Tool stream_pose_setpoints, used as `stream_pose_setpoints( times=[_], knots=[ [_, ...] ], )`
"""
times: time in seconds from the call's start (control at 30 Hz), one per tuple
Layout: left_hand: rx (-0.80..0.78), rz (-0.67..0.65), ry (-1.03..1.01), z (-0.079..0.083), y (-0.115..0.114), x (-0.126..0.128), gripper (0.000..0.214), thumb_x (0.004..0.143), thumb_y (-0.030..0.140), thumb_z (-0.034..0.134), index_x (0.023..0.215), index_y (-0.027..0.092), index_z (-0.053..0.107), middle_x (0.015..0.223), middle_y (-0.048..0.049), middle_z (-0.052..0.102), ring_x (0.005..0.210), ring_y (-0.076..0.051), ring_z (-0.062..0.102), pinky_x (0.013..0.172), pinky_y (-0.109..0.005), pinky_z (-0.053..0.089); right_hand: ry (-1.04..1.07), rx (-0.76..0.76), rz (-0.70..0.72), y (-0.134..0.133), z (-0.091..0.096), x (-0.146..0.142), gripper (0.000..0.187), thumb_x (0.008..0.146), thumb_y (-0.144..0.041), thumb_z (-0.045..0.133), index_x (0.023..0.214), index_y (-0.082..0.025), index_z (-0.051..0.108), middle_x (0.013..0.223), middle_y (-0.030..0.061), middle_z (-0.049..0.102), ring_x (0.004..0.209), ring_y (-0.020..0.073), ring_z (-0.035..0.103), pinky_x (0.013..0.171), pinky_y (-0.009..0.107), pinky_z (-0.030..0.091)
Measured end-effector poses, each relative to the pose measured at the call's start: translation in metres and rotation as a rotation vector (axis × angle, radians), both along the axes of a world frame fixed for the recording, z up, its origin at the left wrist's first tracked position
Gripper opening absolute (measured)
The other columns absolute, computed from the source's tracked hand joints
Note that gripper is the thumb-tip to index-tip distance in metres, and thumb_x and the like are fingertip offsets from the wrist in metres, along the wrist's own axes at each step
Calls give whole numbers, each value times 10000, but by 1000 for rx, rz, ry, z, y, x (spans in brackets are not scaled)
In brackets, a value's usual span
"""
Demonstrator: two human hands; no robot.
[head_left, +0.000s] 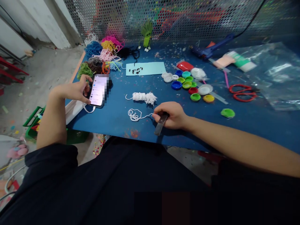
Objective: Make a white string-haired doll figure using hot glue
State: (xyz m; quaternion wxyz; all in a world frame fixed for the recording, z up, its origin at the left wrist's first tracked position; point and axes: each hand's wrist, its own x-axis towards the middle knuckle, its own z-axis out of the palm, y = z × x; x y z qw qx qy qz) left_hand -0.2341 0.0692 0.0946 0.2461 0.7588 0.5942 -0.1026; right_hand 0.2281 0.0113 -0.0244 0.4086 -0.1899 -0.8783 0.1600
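My left hand (pixel 82 89) grips the left side of a lit smartphone (pixel 97 89), thumb near its lower corner and fingers curled at its edge. A white cable plugs into the phone's lower end. Close to the table's front edge, my right hand (pixel 172 115) is closed around a flat, dark metal tool (pixel 160 125), possibly thread snips, its broad end pointing down. A loose white yarn strand (pixel 134 115) runs up to the right fingertips; whether they pinch it I cannot tell. Just beyond lies a bundle of white yarn (pixel 142 97), wound at one end and frayed at the other.
Colourful yarn piles (pixel 103 53) lie back left, beside a pale blue card (pixel 153 68) with small black beads. Several plastic caps (pixel 187 84), red-handled scissors (pixel 242 93), a blue glue gun (pixel 211 50) and a clear bag (pixel 278 75) occupy the right. A green yarn doll (pixel 147 34) stands behind.
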Motion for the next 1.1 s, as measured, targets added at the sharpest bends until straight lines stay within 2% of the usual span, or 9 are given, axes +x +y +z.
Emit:
stream_pose_setpoints(
  times=[0.17, 0.4, 0.57, 0.87, 1.1],
  knots=[
    [-7, -25, -23, -8, 3, -5, 1166, 708, 485, 913, 1563, 116, 212, 1316, -153, 627, 1039, -200, 622, 833, -258, 476, -5, 12, 9, 0, 0, 0, 105, 945, -222, 720, 881, -209, 639, 614, -47, 570, 541, 91, 513, 564, 234, 386],
    [36, 3, -50, -8, -4, 2, 1193, 680, 655, 941, 1528, 153, 269, 1223, -47, 638, 951, -144, 563, 826, -270, 498, -3, 7, 1, -1, 2, 0, 100, 936, -230, 718, 872, -218, 642, 608, -43, 570, 530, 98, 511, 559, 243, 385],
    [27, 8, -50, -7, -5, 7, 1156, 701, 658, 926, 1523, 183, 265, 1216, -64, 641, 941, -159, 586, 816, -292, 502, -3, 0, -7, -1, 1, -1, 106, 938, -239, 718, 865, -219, 643, 604, -40, 571, 523, 100, 504, 553, 246, 380],
    [20, -1, 43, -6, -3, 9, 1159, 707, 608, 876, 1582, 187, 241, 1218, -130, 687, 1007, -254, 645, 864, -368, 517, -17, -2, -3, -1, 1, 1, 104, 940, -243, 710, 859, -213, 653, 605, -38, 571, 533, 100, 507, 560, 246, 380],
    [0, 26, 59, -8, -1, 8, 1278, 609, 632, 879, 1628, 222, 225, 1240, -161, 699, 1090, -347, 675, 927, -425, 511, -55, -32, -28, -1, 0, 2, 120, 942, -289, 709, 855, -219, 665, 608, -24, 594, 535, 111, 525, 565, 259, 392]
  ],
)
